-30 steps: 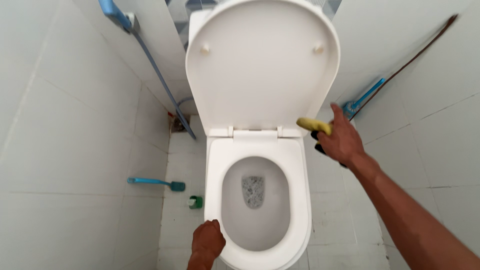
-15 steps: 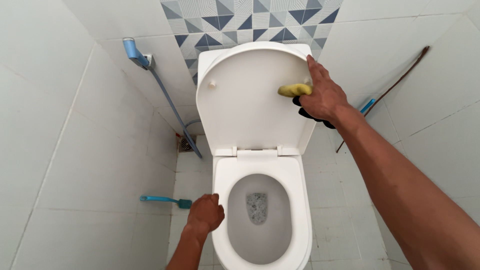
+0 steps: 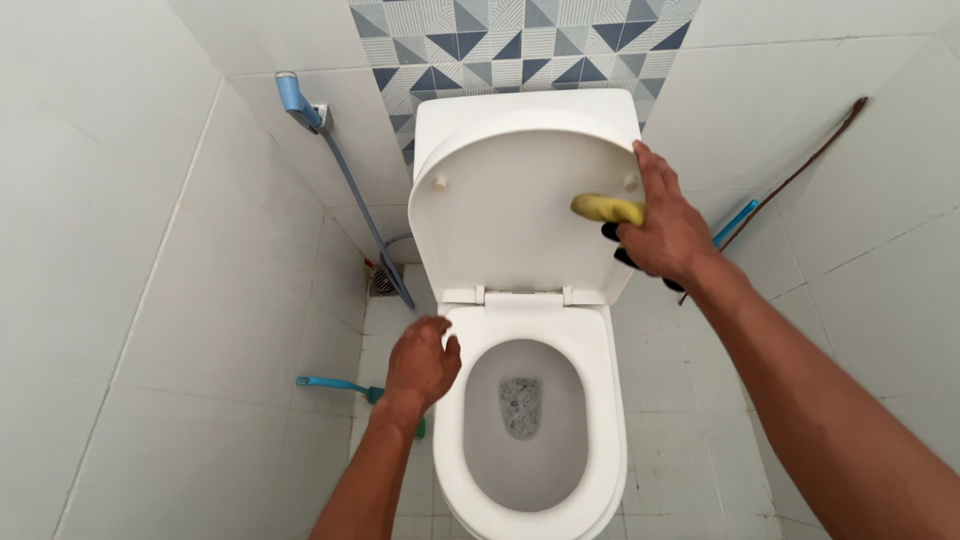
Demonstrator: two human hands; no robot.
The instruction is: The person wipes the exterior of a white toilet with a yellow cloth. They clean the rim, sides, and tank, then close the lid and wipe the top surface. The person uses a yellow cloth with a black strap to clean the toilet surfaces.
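A white toilet stands in a tiled stall with its lid [image 3: 510, 220] raised against the tank. My right hand [image 3: 665, 232] grips a yellow and black sponge [image 3: 607, 209] and presses it on the lid's inner face near the right edge. Below, the white seat [image 3: 590, 340] rings the bowl, with water at the bottom. My left hand [image 3: 420, 365] hovers at the seat's left rim with fingers curled and nothing in it; I cannot tell if it touches the seat.
A blue bidet sprayer [image 3: 293, 97] hangs on the left wall, its hose [image 3: 365, 215] running down to a floor drain [image 3: 385, 282]. A blue brush [image 3: 335, 385] lies on the floor tiles at left. A thin brown stick [image 3: 800, 175] and a blue-handled tool [image 3: 735, 222] lean at right.
My right hand slid the sponge a little down the lid's right side. My left hand moved up along the seat's left rim. The view shifted slightly.
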